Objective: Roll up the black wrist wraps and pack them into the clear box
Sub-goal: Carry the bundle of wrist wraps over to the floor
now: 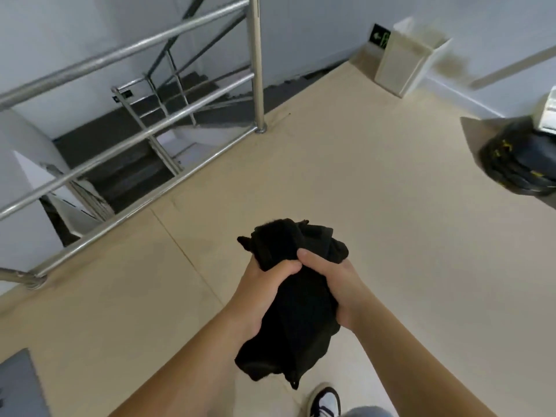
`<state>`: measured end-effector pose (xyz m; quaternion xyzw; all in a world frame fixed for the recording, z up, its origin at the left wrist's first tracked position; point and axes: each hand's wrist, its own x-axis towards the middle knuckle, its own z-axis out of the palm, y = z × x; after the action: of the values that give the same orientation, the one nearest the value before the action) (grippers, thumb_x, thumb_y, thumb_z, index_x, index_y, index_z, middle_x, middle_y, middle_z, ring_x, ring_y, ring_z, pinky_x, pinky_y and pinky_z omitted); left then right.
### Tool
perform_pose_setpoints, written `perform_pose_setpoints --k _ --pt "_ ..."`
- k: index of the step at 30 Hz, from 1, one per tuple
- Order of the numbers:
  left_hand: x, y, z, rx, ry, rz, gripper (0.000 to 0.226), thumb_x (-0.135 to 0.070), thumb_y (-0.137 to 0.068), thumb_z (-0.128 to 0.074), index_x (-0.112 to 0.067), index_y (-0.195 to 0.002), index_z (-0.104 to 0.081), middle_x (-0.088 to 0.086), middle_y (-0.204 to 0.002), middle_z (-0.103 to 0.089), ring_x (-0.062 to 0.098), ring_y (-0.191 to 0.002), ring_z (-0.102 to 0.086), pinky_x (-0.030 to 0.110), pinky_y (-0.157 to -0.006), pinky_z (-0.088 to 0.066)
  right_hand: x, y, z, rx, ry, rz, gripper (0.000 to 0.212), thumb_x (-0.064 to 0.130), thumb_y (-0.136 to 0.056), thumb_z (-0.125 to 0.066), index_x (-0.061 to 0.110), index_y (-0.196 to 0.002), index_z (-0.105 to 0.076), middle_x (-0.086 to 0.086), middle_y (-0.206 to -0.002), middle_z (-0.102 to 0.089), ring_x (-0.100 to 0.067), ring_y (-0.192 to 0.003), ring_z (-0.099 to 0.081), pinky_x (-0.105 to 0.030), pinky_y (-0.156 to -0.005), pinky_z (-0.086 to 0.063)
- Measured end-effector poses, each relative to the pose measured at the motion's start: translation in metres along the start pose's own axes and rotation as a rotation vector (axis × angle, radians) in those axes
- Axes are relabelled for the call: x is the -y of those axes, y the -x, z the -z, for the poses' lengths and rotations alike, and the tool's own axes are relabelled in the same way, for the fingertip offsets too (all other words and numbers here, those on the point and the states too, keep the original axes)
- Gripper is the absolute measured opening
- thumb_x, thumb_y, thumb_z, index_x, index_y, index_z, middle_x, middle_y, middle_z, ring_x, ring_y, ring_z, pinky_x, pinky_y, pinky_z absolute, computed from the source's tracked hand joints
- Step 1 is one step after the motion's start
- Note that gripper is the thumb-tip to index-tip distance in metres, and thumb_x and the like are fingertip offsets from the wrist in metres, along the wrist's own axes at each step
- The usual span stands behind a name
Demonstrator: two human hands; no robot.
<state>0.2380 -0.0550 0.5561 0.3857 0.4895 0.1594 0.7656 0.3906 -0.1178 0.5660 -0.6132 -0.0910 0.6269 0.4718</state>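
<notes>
While held above the floor (pixel 376 191), black wraps (pixel 298 308) sit bunched between both hands. Left hand (pixel 264 293) and right hand (pixel 337 284) fingers curl around them.

The black wrist wraps (pixel 298 320) form one soft, crumpled bundle of matte black fabric, bunched together and not rolled. The bundle hangs in the air above the floor (pixel 391 236), clasped between the left hand (pixel 261 293) and the right hand (pixel 334 284). One rumpled end sticks out beyond the hands, and loose folds droop below the wrists.
</notes>
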Motion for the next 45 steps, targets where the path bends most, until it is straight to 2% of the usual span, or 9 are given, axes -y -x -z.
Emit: perform_pose_setpoints --k 7,14,18,23,27,31,39,43,45 --pt "-0.100 0.138 -0.140 0.124 -0.057 -0.002 0.049 -0.030 -0.090 -0.082 -0.039 -0.132 -0.060 -0.002 -0.116 -0.079 0.022 -0.105 -0.078 0.046 -0.089 -0.064 0.100 0.197 0.049 -0.182 -0.191 0.056 0.029 0.024 -0.090 -0.081 0.019 -0.118 -0.077 -0.014 -0.112 -0.080 -0.033 -0.103 -0.078 -0.055 -0.091 -0.063" --pt "-0.102 0.207 -0.264 0.402 -0.196 0.139 0.042 -0.052 -0.099 -0.064 -0.029 -0.134 -0.066 0.007 -0.120 -0.078 0.030 -0.111 -0.076 0.052 -0.097 -0.060 0.096 0.345 0.123 -0.435 -0.364 0.260 0.026 0.018 -0.093 -0.078 0.020 -0.119 -0.075 -0.007 -0.108 -0.082 -0.025 -0.096 -0.080 -0.044 -0.080 -0.066" --pt "-0.070 0.254 -0.340 0.616 -0.382 0.183 0.047 -0.049 -0.095 -0.072 -0.022 -0.133 -0.068 0.008 -0.121 -0.078 0.029 -0.110 -0.076 0.050 -0.099 -0.059 0.053 0.435 0.177 -0.590 -0.510 0.351 0.026 0.016 -0.094 -0.075 0.019 -0.120 -0.075 -0.010 -0.113 -0.080 -0.030 -0.102 -0.079 -0.051 -0.089 -0.064" --pt "-0.003 0.320 -0.452 0.898 -0.638 0.207 0.057 -0.062 -0.089 -0.072 -0.030 -0.136 -0.067 -0.005 -0.126 -0.077 0.017 -0.116 -0.074 0.042 -0.103 -0.056 -0.019 0.546 0.268 -0.771 -0.647 0.424 0.035 0.017 -0.091 -0.078 0.013 -0.126 -0.073 -0.015 -0.120 -0.078 -0.035 -0.109 -0.076 -0.058 -0.096 -0.061" --pt "0.071 0.375 -0.544 1.027 -0.657 0.470 0.057 -0.056 -0.098 -0.066 -0.021 -0.142 -0.065 0.010 -0.138 -0.071 0.032 -0.127 -0.068 0.049 -0.115 -0.047 -0.076 0.634 0.344 -0.866 -0.720 0.465 0.059 0.025 -0.079 -0.089 0.016 -0.133 -0.068 -0.012 -0.124 -0.076 -0.033 -0.112 -0.075 -0.054 -0.095 -0.062" --pt "0.137 0.426 -0.619 1.090 -0.634 0.676 0.059 -0.050 -0.093 -0.076 -0.012 -0.139 -0.069 0.016 -0.140 -0.068 0.036 -0.130 -0.065 0.050 -0.119 -0.041 -0.118 0.714 0.410 -0.877 -0.797 0.479 0.054 0.020 -0.080 -0.085 0.013 -0.131 -0.069 -0.014 -0.121 -0.078 -0.032 -0.110 -0.077 -0.044 -0.085 -0.065" --pt "0.202 0.459 -0.756 1.122 -0.724 0.596 0.064 -0.027 -0.077 -0.084 -0.007 -0.136 -0.068 0.021 -0.130 -0.072 0.039 -0.121 -0.070 0.053 -0.110 -0.050 -0.149 0.779 0.539 -0.904 -0.794 0.466 0.054 0.028 -0.081 -0.085 0.013 -0.131 -0.071 -0.015 -0.124 -0.077 -0.035 -0.115 -0.074 -0.054 -0.102 -0.058" --pt "0.232 0.462 -0.841 1.119 -0.720 0.487 0.052 -0.017 -0.084 -0.083 -0.012 -0.134 -0.069 0.019 -0.127 -0.075 0.039 -0.117 -0.072 0.053 -0.106 -0.054 -0.157 0.796 0.622 -0.989 -0.794 0.431 0.049 0.045 -0.087 -0.085 0.027 -0.129 -0.069 -0.002 -0.120 -0.079 -0.025 -0.111 -0.077 -0.051 -0.102 -0.059" --pt "0.253 0.463 -0.888 1.102 -0.709 0.427 0.045 -0.012 -0.089 -0.080 -0.016 -0.133 -0.068 0.016 -0.125 -0.076 0.038 -0.116 -0.073 0.056 -0.107 -0.054 -0.163 0.805 0.665 -1.082 -0.779 0.445 0.064 0.054 -0.079 -0.088 0.027 -0.133 -0.066 0.001 -0.121 -0.079 -0.022 -0.110 -0.077 -0.048 -0.099 -0.061"
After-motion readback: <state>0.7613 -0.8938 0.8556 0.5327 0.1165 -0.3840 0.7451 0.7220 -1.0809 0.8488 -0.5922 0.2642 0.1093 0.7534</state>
